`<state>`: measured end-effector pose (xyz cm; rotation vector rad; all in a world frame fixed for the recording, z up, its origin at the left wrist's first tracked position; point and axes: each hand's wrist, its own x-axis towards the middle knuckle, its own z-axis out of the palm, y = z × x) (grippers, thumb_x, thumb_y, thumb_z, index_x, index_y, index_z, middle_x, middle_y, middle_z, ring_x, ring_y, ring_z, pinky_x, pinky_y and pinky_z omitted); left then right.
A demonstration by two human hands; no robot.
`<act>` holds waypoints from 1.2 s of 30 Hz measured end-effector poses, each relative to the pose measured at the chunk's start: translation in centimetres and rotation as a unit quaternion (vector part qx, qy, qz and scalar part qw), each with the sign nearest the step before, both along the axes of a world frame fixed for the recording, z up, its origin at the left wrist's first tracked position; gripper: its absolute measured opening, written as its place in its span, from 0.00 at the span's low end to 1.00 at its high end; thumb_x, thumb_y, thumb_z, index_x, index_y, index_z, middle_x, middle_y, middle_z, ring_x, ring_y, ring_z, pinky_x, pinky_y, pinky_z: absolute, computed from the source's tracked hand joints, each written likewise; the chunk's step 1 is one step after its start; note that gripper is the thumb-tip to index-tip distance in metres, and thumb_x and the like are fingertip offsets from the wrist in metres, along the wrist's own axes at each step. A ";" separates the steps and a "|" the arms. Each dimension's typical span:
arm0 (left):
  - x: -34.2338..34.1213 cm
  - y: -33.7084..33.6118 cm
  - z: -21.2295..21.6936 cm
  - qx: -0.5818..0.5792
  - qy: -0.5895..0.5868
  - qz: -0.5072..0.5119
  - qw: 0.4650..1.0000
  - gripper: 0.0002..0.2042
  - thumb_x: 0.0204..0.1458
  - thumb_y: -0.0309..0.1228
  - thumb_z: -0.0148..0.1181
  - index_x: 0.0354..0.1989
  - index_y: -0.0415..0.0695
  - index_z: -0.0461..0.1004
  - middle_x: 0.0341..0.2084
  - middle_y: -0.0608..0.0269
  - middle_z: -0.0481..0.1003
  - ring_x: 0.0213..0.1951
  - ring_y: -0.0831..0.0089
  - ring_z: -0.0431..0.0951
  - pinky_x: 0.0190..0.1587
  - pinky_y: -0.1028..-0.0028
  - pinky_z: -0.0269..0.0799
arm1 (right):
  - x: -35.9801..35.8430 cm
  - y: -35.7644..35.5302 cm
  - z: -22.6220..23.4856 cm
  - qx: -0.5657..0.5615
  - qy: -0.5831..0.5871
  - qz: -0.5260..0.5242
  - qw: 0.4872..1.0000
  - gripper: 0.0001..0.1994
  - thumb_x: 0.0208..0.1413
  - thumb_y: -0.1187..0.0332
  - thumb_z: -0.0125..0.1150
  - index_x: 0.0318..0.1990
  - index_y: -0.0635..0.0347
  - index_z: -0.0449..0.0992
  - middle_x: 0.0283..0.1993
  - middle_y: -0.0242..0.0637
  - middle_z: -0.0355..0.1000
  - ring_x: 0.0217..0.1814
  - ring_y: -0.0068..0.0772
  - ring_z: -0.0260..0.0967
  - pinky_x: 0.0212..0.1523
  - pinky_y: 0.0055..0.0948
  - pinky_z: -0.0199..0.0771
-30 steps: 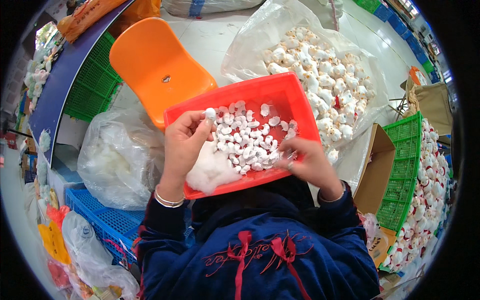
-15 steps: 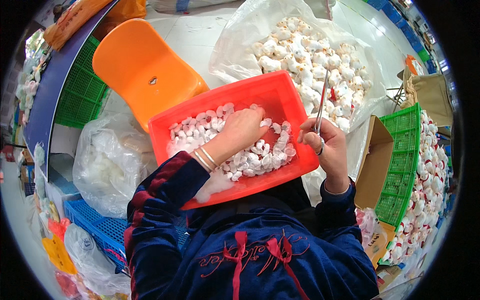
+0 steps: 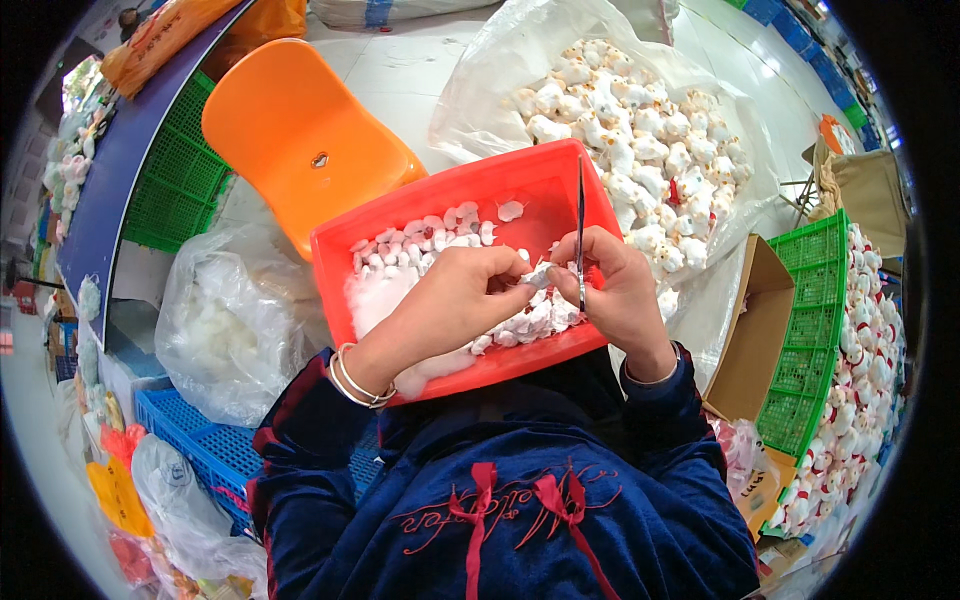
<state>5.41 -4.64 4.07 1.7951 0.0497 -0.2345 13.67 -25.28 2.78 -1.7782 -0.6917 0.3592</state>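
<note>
Over a red plastic tub, my left hand pinches a small white fabric piece between thumb and fingertips. My right hand is closed around long, thin metal forceps, their tip pointing away from me. Its thumb and fingertips meet the same white piece from the right. Many similar small white pieces lie in the tub below my hands. Fluffy white stuffing fills the tub's left side. One loose piece rests apart near the far wall.
An orange chair stands beyond the tub to the left. A clear bag of stuffing sits left, above a blue crate. Far right, a large bag holds white plush pieces. A cardboard box and green crate stand right.
My left hand has come up from the pile, bringing a white piece toward my right hand. The right hand has moved left over the tub, with the forceps more upright in view.
</note>
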 end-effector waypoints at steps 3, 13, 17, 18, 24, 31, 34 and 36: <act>-1.4 0.0 -1.5 -0.103 -0.053 0.089 0.989 0.07 0.62 0.27 0.65 0.43 0.35 0.82 0.28 0.71 0.79 0.28 0.87 0.72 0.31 0.82 0.68 | -0.2 0.6 0.0 0.067 0.098 0.035 0.992 0.07 0.58 0.74 0.70 0.41 0.62 0.78 0.36 0.24 0.76 0.38 0.14 0.70 0.40 0.20 0.71; -3.9 -0.8 -3.4 -0.431 -0.003 0.192 0.882 0.07 0.65 0.25 0.59 0.46 0.36 0.79 0.32 0.60 0.81 0.32 0.74 0.84 0.28 0.84 0.78 | -1.3 2.9 -1.2 0.108 0.186 0.069 0.974 0.10 0.55 0.73 0.73 0.41 0.62 0.77 0.34 0.26 0.76 0.35 0.14 0.70 0.37 0.18 0.69; -4.5 -0.6 -2.9 -0.391 -0.011 0.263 0.882 0.06 0.66 0.25 0.58 0.45 0.37 0.79 0.38 0.56 0.83 0.43 0.67 0.87 0.32 0.81 0.81 | -1.2 1.9 -0.2 -0.067 -0.010 0.086 0.994 0.14 0.49 0.70 0.76 0.43 0.60 0.80 0.33 0.31 0.78 0.36 0.26 0.73 0.44 0.26 0.70; -4.7 0.0 -2.9 -0.377 -0.017 0.264 0.888 0.06 0.66 0.26 0.58 0.44 0.37 0.79 0.39 0.55 0.83 0.45 0.65 0.87 0.33 0.81 0.82 | -1.3 1.6 0.4 -0.093 -0.065 0.083 0.990 0.15 0.48 0.69 0.77 0.43 0.59 0.81 0.33 0.32 0.78 0.36 0.29 0.74 0.46 0.28 0.70; -5.4 1.3 -4.2 -0.354 -0.032 0.301 0.885 0.08 0.67 0.29 0.58 0.44 0.36 0.79 0.40 0.54 0.83 0.44 0.64 0.87 0.35 0.77 0.83 | -0.7 -1.0 2.6 -0.185 -0.239 0.147 0.942 0.19 0.43 0.70 0.76 0.45 0.60 0.82 0.37 0.41 0.75 0.46 0.49 0.72 0.47 0.43 0.74; -5.5 0.8 -3.8 -0.339 -0.061 0.316 0.884 0.08 0.66 0.29 0.60 0.42 0.36 0.80 0.38 0.58 0.83 0.41 0.70 0.86 0.36 0.76 0.83 | -0.6 -1.3 2.7 -0.228 -0.262 0.142 0.927 0.17 0.44 0.68 0.76 0.43 0.60 0.82 0.36 0.42 0.75 0.45 0.49 0.72 0.45 0.43 0.73; -5.6 0.8 -4.2 -0.332 -0.063 0.307 0.890 0.08 0.65 0.29 0.62 0.41 0.35 0.81 0.36 0.60 0.83 0.37 0.75 0.84 0.37 0.76 0.83 | -0.8 -1.1 3.3 -0.221 -0.227 0.155 0.936 0.16 0.45 0.68 0.76 0.42 0.61 0.82 0.35 0.42 0.75 0.44 0.49 0.72 0.48 0.42 0.73; -5.7 0.8 -4.3 -0.329 -0.059 0.300 0.893 0.08 0.65 0.29 0.62 0.42 0.36 0.82 0.36 0.61 0.82 0.36 0.77 0.83 0.37 0.77 0.83 | -0.6 -1.0 3.4 -0.221 -0.203 0.168 0.939 0.16 0.45 0.68 0.76 0.43 0.60 0.82 0.36 0.42 0.75 0.45 0.50 0.72 0.50 0.43 0.72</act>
